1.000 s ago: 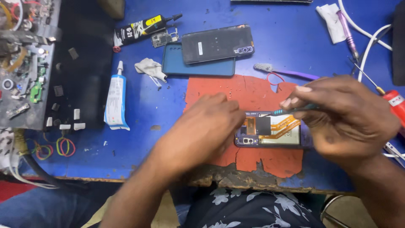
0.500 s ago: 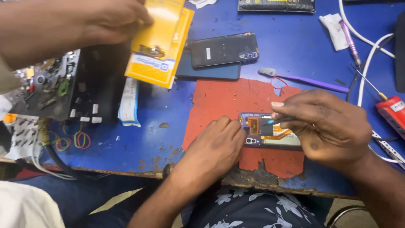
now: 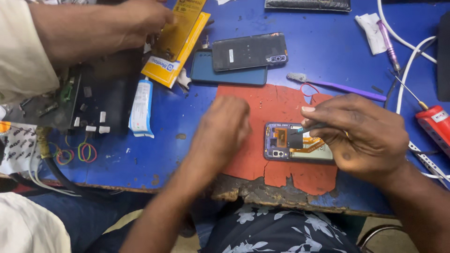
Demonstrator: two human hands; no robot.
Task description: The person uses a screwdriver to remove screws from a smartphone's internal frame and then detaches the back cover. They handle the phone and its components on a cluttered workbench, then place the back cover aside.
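An opened phone (image 3: 296, 143) lies face down on a torn red mat (image 3: 267, 107), its orange flex cables and dark parts bare. My right hand (image 3: 361, 136) is closed on a thin dark tool (image 3: 307, 128) whose tip rests over the phone's upper half. My left hand (image 3: 224, 129) sits curled on the mat just left of the phone, at its edge; whether it grips anything cannot be seen.
Another person's hand (image 3: 140, 18) at top left holds a yellow package (image 3: 177, 42). Two dark phone backs (image 3: 248, 51) lie stacked behind the mat. A purple toothbrush (image 3: 337, 84), white glue tube (image 3: 140, 105), red-handled screwdriver (image 3: 436, 124), white cables (image 3: 403, 61) and a dark parts tray (image 3: 89, 103) are around.
Another person's arm has come in from the top left with a yellow package and moved it over the table's far left. My hands stay at the opened phone.
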